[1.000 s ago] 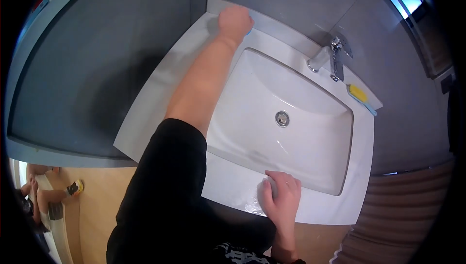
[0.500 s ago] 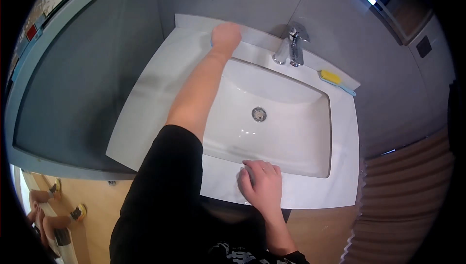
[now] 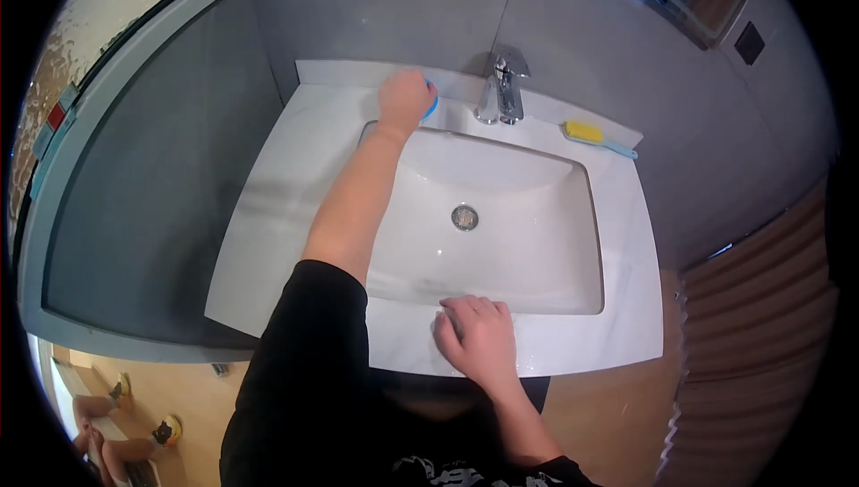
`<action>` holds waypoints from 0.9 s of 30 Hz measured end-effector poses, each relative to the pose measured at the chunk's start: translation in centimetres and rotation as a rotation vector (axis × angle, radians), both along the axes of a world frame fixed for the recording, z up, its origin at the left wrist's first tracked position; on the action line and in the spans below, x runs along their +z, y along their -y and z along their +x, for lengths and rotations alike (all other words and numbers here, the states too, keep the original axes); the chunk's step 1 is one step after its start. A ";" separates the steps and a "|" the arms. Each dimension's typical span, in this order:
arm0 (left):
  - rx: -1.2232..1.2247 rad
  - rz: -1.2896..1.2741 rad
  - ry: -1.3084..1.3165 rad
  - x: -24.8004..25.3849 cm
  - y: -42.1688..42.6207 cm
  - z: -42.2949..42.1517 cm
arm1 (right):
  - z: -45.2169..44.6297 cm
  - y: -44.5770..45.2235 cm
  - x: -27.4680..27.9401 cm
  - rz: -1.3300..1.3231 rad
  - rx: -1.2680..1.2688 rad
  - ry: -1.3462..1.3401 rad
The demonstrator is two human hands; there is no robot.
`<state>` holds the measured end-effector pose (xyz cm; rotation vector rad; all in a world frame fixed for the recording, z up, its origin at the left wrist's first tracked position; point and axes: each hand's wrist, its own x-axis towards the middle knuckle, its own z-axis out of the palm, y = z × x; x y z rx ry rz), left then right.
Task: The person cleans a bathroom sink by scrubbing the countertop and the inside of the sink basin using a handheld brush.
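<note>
My left hand is closed over a blue thing with a rounded edge, pressed to the back left of the white countertop near the backsplash. Most of that blue thing is hidden under the hand, so its kind does not show. My right hand lies palm down on the front strip of the counter, fingers extended toward the basin's edge, holding nothing visible. Between the two hands is the white sink basin with its round metal drain.
A chrome faucet stands behind the basin. On the back right corner lies a blue-handled brush with a yellow head. A grey panel borders the left side; a brown pleated curtain hangs right. A seated person's legs show lower left.
My left hand has shifted along the back of the counter; blue now shows at its right side instead of its left. My right hand stays on the front strip. The camera view has shifted slightly.
</note>
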<state>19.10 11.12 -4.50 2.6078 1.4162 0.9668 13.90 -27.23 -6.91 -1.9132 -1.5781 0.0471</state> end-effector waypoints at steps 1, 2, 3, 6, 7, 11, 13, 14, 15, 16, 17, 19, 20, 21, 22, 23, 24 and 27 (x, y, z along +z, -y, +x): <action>0.016 0.043 -0.006 0.1 0.4 -0.4 | 0.0 0.0 0.0 -0.007 -0.004 0.008; 0.010 0.038 -0.018 0.3 0.7 -0.8 | 0.0 -0.1 0.1 -0.015 -0.009 0.014; 0.003 0.001 -0.036 0.6 1.1 -1.0 | 0.0 -0.1 0.1 -0.009 -0.012 0.017; -0.030 -0.007 -0.020 -0.2 1.9 -1.7 | -0.1 0.0 -0.1 0.021 -0.020 0.001; -0.049 0.024 0.018 -0.4 2.2 -2.1 | -0.1 0.0 -0.3 0.040 -0.023 0.010; -0.045 0.029 -0.001 -0.5 4.0 -3.5 | -0.2 0.1 -0.5 0.052 -0.034 0.004; -0.048 -0.071 -0.106 -0.3 5.3 -4.5 | -0.1 0.0 -0.9 0.062 -0.034 0.014; -0.049 -0.068 -0.117 -0.4 6.0 -5.0 | -0.1 0.1 -1.0 0.060 -0.030 0.027; -0.087 -0.048 -0.166 -0.4 6.7 -5.7 | 0.0 0.2 -0.9 0.064 -0.033 0.013; -0.127 -0.027 -0.215 -0.1 7.4 -6.5 | 0.2 0.3 -0.9 0.002 -0.025 -0.037; -0.132 -0.020 -0.227 0.5 8.2 -7.3 | 0.7 0.1 -0.7 -0.059 -0.017 -0.085; -0.171 -0.038 -0.207 1.4 9.9 -8.8 | 3.1 -1.2 0.8 -0.258 0.083 -0.185; -0.179 -0.039 -0.216 1.5 10.4 -9.5 | 4.5 -2.3 1.6 -0.462 0.193 -0.276; -0.200 -0.012 -0.189 1.5 10.7 -10.2 | 5.7 -3.9 1.8 -0.537 0.197 -0.195; -0.222 0.018 -0.162 1.7 11.0 -10.8 | 7.2 -6.1 1.4 -0.608 0.199 -0.113; -0.231 0.020 -0.168 2.3 11.5 -11.3 | 8.9 -8.6 0.5 -0.634 0.186 -0.009; -0.232 0.004 -0.176 3.0 12.2 -11.8 | 10.6 -11.2 -1.1 -0.661 0.173 0.097; -0.245 -0.003 -0.172 4.8 14.4 -13.1 | 15.7 -17.5 -7.9 -0.649 -0.001 0.071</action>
